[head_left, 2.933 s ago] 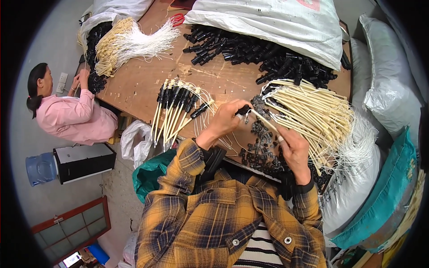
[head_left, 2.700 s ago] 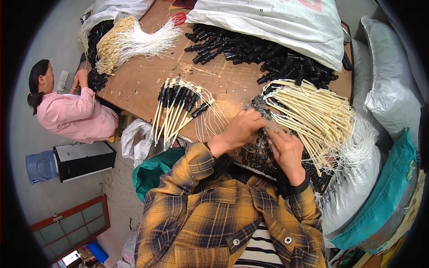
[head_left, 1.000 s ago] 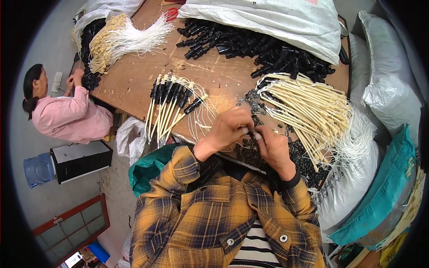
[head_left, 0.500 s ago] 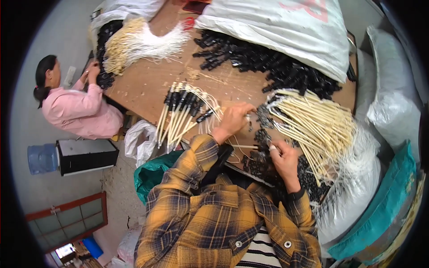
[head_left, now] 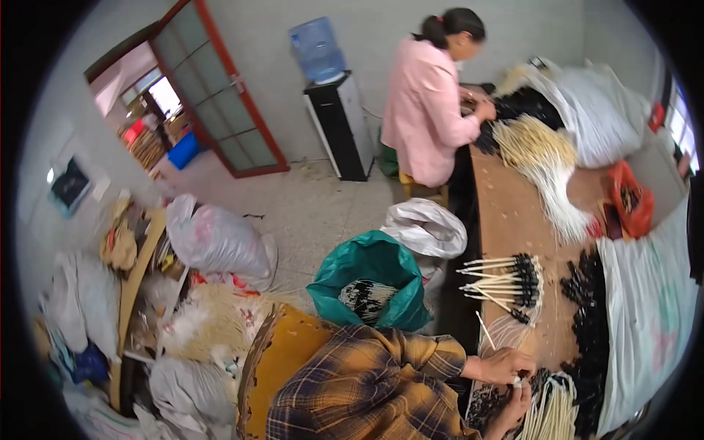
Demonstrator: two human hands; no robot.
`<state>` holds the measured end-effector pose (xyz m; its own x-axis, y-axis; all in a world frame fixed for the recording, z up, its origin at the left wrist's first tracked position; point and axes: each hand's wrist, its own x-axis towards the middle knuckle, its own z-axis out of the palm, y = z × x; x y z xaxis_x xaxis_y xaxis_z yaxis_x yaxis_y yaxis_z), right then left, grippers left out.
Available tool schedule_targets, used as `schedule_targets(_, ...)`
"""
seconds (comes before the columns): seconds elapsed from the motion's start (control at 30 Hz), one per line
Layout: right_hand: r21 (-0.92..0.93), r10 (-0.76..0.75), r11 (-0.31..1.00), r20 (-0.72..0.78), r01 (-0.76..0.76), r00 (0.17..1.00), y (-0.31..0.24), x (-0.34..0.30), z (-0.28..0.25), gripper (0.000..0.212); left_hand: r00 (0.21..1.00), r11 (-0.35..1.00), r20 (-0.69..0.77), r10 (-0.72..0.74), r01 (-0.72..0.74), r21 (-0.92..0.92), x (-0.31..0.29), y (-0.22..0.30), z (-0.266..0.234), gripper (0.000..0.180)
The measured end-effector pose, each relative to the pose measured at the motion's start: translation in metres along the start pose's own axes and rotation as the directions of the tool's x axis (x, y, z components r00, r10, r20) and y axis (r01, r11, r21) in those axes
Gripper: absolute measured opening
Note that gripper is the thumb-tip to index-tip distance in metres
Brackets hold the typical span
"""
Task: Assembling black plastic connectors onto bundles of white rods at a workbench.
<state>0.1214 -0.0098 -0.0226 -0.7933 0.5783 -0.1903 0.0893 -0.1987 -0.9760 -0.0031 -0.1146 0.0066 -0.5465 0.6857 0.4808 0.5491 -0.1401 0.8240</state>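
Note:
My left hand (head_left: pixel 503 365) and my right hand (head_left: pixel 518 408) meet at the lower right, over the near end of the brown table (head_left: pixel 506 194). Their fingers are bent and pinched together close to each other. Something small and dark shows between the fingertips, too small to name. Just beyond my left hand lies a single cream rod (head_left: pixel 485 330), with thin white cords beside it. Past it is a row of cream rods with black sleeve-like connectors (head_left: pixel 522 279). A bundle of cream rods (head_left: pixel 554 411) lies right of my hands, and small black pieces (head_left: pixel 485 403) are scattered around them.
A white sack (head_left: pixel 645 315) and black connectors (head_left: pixel 583 315) line the table's right side. A co-worker in pink (head_left: pixel 429 110) handles pieces at the far end, near bundled white cords (head_left: pixel 557 198). A green bag (head_left: pixel 323 286) stands left of the table; a water dispenser (head_left: pixel 339 128) is behind.
The view has swung left, bringing in the door, floor and sacks. My hands, apart before, are now together. The rod that stuck out from my right hand is no longer plainly seen there.

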Motion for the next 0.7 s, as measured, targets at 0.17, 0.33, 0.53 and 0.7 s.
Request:
schedule_targets(0.17, -0.535, -0.279, 0.824, -0.095, 0.187, 0.956, -0.037, -0.021, 0.027, 0.03, 0.997, 0.991, -0.067, 0.045, -0.053, -0.125, -0.005, 0.017, -0.012, 0.019)
schedule_targets(0.33, -0.35, -0.219, 0.921, -0.096, 0.174, 0.971, -0.039, -0.036, 0.035, 0.034, 0.977, 0.996, -0.207, -0.058, 0.071, 0.056, -0.013, 0.028, -0.016, 0.019)
schedule_targets(0.53, -0.449, -0.361, 0.829, 0.025, 0.333, 0.932, -0.038, -0.046, 0.039, 0.033, 0.981, 0.984, -0.08, -0.178, 0.175, -0.044, -0.025, 0.026, -0.022, 0.022)
schedule_targets(0.7, -0.6, -0.32, 0.737, 0.094, 0.311, 0.943, -0.037, -0.044, 0.033, 0.029, 0.982, 0.985, -0.088, -0.166, 0.162, -0.058, -0.026, 0.025, -0.023, 0.015)
